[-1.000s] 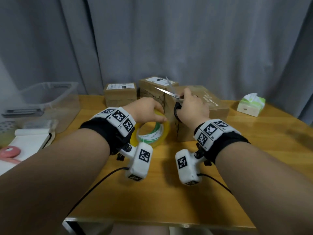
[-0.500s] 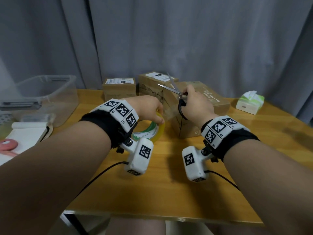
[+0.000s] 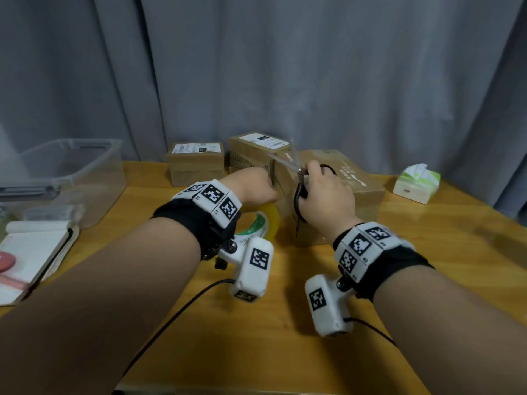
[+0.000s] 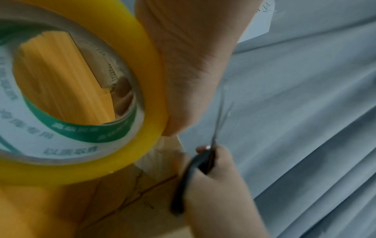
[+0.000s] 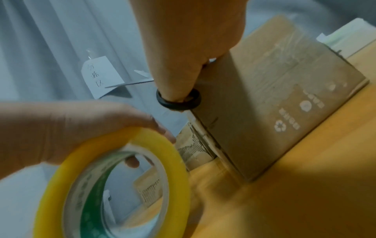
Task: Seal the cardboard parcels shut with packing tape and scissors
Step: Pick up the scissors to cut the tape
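Since the earlier frame: both hands raised, scissors [image 3: 291, 162] blades swung more upright, spread apart. Right hand [image 3: 325, 192]: fingers through the black handle loops, grasping the scissors over the front box [image 3: 362, 195]. Left hand [image 3: 253, 186]: clenched round the tape roll [image 3: 266, 223], fingertip inside the core, just left of that box. Two smaller boxes [image 3: 196, 163] behind it. Tissue pack [image 3: 415, 182] right of it.

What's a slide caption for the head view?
Left hand holds tape roll, right hand holds open scissors above cardboard parcel.
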{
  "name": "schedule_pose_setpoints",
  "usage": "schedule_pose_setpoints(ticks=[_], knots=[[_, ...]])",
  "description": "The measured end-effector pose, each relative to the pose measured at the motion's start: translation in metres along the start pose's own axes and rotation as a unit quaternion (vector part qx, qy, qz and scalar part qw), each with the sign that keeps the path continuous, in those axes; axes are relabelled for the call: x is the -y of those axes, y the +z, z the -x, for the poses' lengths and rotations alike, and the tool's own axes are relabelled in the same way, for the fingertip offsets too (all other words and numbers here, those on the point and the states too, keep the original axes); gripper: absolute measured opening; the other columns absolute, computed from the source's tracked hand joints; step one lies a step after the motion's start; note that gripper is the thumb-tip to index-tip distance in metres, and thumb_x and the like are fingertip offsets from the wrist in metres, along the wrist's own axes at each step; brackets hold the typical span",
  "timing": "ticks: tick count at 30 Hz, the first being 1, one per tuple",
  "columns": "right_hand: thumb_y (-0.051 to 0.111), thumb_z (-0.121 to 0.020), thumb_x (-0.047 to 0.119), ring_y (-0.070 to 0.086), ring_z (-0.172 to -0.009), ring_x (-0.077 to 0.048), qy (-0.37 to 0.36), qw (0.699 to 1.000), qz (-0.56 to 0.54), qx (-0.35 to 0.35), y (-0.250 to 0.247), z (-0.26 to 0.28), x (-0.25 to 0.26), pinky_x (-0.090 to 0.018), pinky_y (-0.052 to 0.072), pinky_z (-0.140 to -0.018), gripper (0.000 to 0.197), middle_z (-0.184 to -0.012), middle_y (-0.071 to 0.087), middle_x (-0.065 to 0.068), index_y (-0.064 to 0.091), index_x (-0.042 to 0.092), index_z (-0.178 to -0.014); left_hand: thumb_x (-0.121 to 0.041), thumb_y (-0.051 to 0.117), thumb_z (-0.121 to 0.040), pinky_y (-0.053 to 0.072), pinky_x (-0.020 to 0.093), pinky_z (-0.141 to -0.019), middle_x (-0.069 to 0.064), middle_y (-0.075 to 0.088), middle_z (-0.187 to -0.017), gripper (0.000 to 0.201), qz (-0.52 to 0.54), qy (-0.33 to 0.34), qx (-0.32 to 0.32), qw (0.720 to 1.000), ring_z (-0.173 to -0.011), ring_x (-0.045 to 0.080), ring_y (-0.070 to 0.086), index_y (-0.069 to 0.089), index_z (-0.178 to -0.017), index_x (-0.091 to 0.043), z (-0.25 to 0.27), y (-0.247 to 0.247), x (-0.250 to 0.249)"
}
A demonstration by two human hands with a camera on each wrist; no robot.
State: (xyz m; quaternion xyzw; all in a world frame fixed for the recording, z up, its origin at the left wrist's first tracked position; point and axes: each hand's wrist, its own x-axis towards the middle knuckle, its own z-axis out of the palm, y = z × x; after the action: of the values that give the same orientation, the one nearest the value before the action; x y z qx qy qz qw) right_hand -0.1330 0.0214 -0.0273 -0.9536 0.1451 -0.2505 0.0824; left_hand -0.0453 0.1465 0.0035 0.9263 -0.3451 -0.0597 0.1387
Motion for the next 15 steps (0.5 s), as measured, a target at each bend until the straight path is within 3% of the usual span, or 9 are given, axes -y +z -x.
schedule_pose_setpoints(ticks=[2, 5, 7, 8, 10, 12, 15], knots=[[0.057, -0.089, 0.043, 0.057, -0.089, -0.028, 0.011, 0.997, -0.075, 0.033, -0.012, -0.003, -0.005, -0.037, 0.045, -0.071, 0.035, -0.097, 0.055, -0.004, 0.042, 0.017, -0.107, -0.028, 0.054, -0.089, 0.042, 0.03, -0.058, 0.012, 0.058, -0.068, 0.034, 0.02, 0.002, -0.016, 1.0, -0.067, 0.025, 0.055, 0.066, -0.078, 0.002, 0.003, 0.002, 0.004], [0.062, -0.086, 0.049, 0.057, -0.091, -0.023, 0.035, 0.983, -0.179, 0.019, -0.029, -0.004, -0.011, -0.037, 0.048, -0.079, 0.043, -0.093, 0.059, 0.002, 0.049, 0.017, -0.112, -0.035, 0.054, -0.088, 0.049, 0.034, -0.07, 0.013, 0.069, -0.086, 0.034, 0.025, 0.004, -0.031, 0.999, -0.081, 0.025, 0.063, 0.072, -0.09, -0.006, 0.006, 0.005, 0.005], [0.063, -0.081, 0.056, 0.058, -0.091, -0.021, 0.042, 0.977, -0.209, 0.004, -0.038, 0.001, -0.013, -0.038, 0.048, -0.084, 0.043, -0.087, 0.059, 0.008, 0.052, 0.021, -0.104, -0.037, 0.054, -0.087, 0.05, 0.034, -0.072, 0.01, 0.07, -0.089, 0.034, 0.017, 0.0, -0.039, 0.999, -0.083, 0.023, 0.064, 0.072, -0.093, -0.009, 0.008, 0.007, 0.003], [0.064, -0.078, 0.061, 0.06, -0.088, -0.019, 0.054, 0.968, -0.244, 0.034, -0.044, 0.006, -0.014, -0.037, 0.049, -0.083, 0.046, -0.085, 0.06, 0.008, 0.055, 0.021, -0.1, -0.037, 0.053, -0.087, 0.05, 0.035, -0.073, 0.009, 0.071, -0.089, 0.034, 0.016, -0.001, -0.042, 0.999, -0.083, 0.023, 0.064, 0.073, -0.093, -0.01, 0.009, 0.007, 0.003], [0.062, -0.079, 0.065, 0.062, -0.074, -0.016, 0.082, 0.938, -0.297, 0.16, -0.055, 0.02, -0.015, -0.028, 0.05, -0.067, 0.05, -0.081, 0.064, 0.001, 0.06, 0.018, -0.097, -0.036, 0.052, -0.088, 0.051, 0.035, -0.073, 0.008, 0.071, -0.089, 0.033, 0.018, -0.003, -0.046, 0.999, -0.083, 0.021, 0.064, 0.073, -0.093, -0.011, 0.013, 0.006, 0.002], [0.055, -0.083, 0.064, 0.06, -0.058, -0.013, 0.104, 0.903, -0.282, 0.309, -0.065, 0.037, -0.019, -0.022, 0.045, -0.054, 0.053, -0.072, 0.062, -0.004, 0.062, 0.014, -0.096, -0.035, 0.052, -0.089, 0.05, 0.033, -0.073, 0.006, 0.071, -0.091, 0.032, 0.014, -0.003, -0.047, 0.999, -0.085, 0.021, 0.064, 0.073, -0.094, -0.012, 0.016, 0.006, 0.001], [0.046, -0.074, 0.073, 0.06, -0.063, -0.013, 0.144, 0.847, -0.232, 0.455, -0.066, 0.056, -0.025, -0.024, 0.045, -0.062, 0.066, -0.072, 0.061, -0.002, 0.06, 0.014, -0.102, -0.031, 0.052, -0.09, 0.048, 0.032, -0.071, 0.007, 0.07, -0.09, 0.029, 0.01, 0.0, -0.052, 0.999, -0.085, 0.022, 0.063, 0.074, -0.089, -0.012, 0.021, 0.006, 0.0]])
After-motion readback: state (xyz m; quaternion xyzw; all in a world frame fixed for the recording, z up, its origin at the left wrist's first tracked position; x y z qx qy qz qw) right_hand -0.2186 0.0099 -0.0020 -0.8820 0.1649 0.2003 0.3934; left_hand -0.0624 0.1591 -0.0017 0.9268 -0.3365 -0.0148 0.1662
